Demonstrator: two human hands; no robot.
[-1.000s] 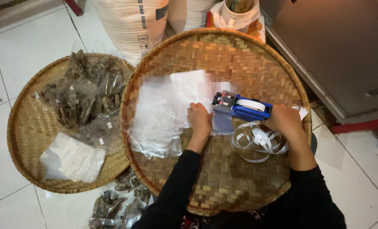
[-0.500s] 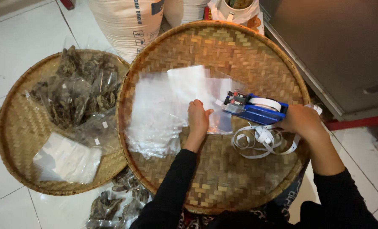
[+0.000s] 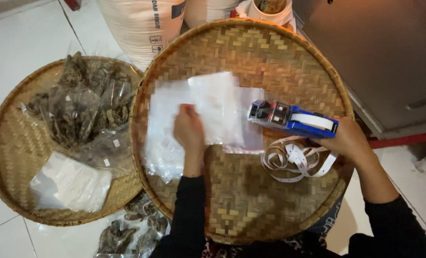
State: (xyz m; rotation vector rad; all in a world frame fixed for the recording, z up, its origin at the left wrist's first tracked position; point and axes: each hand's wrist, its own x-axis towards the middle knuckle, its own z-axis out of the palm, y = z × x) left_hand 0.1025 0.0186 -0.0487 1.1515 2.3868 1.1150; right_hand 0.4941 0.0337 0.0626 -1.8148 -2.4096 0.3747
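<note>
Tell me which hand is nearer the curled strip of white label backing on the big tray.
Right. The right hand, holding the blue label gun, is beside the curled strip. The left hand rests on the clear plastic bags, farther left.

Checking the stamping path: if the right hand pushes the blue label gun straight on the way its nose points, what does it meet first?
Probably the stack of clear plastic bags on the round woven bamboo tray. The right hand aims the blue label gun leftward, nose at the bags' edge; height above them is unclear.
</note>
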